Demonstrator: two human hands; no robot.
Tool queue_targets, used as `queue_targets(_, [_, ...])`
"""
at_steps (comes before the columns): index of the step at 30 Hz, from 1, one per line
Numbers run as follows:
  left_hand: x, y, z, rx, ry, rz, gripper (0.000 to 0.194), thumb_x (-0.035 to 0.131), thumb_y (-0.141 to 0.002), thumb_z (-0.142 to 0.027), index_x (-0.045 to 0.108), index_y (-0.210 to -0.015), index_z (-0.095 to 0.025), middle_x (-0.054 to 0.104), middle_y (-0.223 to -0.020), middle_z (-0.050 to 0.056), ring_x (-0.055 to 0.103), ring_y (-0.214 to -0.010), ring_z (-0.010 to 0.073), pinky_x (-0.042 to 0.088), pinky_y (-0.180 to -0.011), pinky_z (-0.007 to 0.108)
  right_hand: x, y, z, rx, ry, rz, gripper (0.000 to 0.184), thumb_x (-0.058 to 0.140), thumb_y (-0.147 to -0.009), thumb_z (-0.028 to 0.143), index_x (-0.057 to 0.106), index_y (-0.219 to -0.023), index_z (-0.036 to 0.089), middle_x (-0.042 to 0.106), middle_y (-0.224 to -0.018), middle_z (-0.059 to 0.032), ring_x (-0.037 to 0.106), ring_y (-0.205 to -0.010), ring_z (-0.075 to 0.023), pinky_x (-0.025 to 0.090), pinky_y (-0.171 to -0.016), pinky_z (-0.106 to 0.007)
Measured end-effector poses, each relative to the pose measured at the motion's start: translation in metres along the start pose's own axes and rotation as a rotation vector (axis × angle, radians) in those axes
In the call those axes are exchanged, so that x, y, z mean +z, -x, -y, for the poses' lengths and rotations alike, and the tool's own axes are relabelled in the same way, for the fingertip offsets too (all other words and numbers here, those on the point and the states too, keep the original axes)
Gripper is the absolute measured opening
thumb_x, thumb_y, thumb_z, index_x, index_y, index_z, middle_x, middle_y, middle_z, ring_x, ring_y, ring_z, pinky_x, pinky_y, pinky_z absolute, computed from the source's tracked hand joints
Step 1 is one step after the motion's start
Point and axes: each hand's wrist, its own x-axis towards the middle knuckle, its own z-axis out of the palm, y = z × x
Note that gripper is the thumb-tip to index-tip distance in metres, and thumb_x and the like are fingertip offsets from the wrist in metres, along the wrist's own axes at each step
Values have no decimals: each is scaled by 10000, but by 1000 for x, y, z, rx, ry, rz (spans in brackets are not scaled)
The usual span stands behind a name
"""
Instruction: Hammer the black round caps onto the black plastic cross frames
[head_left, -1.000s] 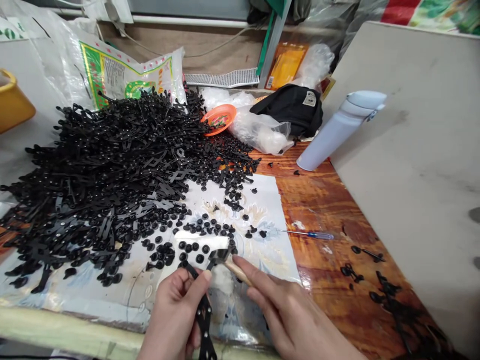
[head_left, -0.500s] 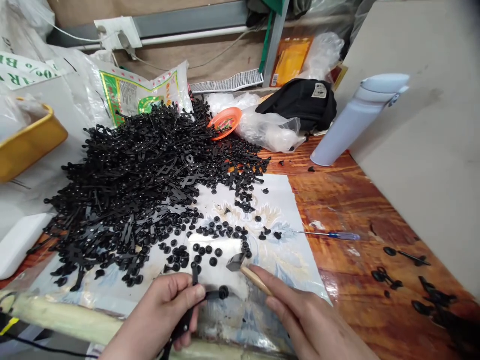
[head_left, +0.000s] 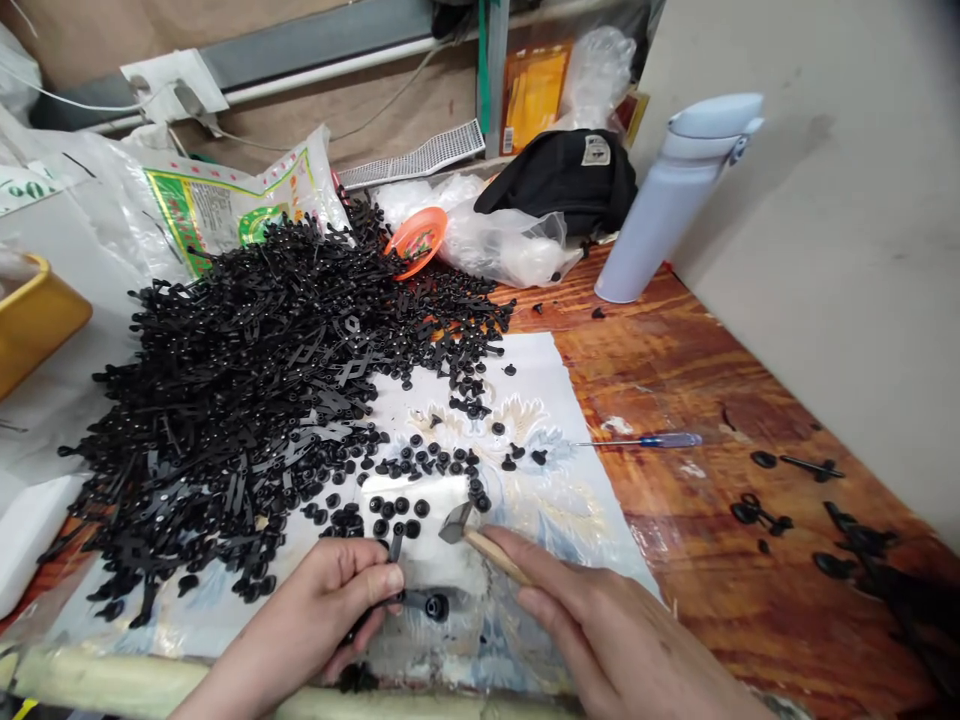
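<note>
Left hand [head_left: 341, 605]: pinches black linkage [head_left: 415, 600] between thumb and fingers. Right hand [head_left: 600, 620]: closed around wooden handle of hammer [head_left: 491, 552], head at 1 o'clock from linkage. Pile of black parts [head_left: 247, 370]: 11 o'clock from left hand.

The left hand [head_left: 341, 592] is bare, with a short, rounded nail on the thumb [head_left: 384, 580]. Its wrist and the visible stretch of left forearm [head_left: 251, 660] are bare too, the forearm broadening slightly away from the wrist. The right hand [head_left: 592, 622] is likewise bare, with slender fingers [head_left: 525, 552] and a smooth, broad back running into an uncovered wrist.
</note>
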Motion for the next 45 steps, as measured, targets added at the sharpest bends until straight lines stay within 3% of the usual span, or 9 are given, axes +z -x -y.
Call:
queue_targets(8, [1,-2,-4,3,-44,14,410,590,-750,-561,526,-603,-184,436,-354,-88,256,-254,32,140,-306,179,-3,0,4,1,-19,-27,475,311,-942,224,424,-1401,276,710,-1084,-82,716,-796,-250,583,-760,-437])
queue_targets(19, [1,1,-8,-18,-98,-7,394,551,-801,-512,494,-581,-190,419,-377,-91,302,-274,41,188,-327,178,-2,0,3,-4,-68,-6,485,318,-950,218,373,-1423,308,668,-1188,-47,698,-909,-245,567,-814,-431])
queue_targets(32, [2,1,-6,-12,-89,9,384,555,-809,-507,514,-600,-187,428,-376,-86,293,-286,44,170,-345,189,-2,0,2,13,-62,-1,490,311,-947,217,373,-1426,304,672,-1178,-53,694,-915,-260,561,-818,-461])
queue_targets(45, [2,2,-9,-24,-122,9,424,574,-763,-557,480,-569,-192,409,-374,-89,280,-290,41,171,-345,188,-7,1,6,1,-95,-26,494,339,-935,196,397,-1413,311,670,-1187,-36,704,-888,-241,577,-790,-407])
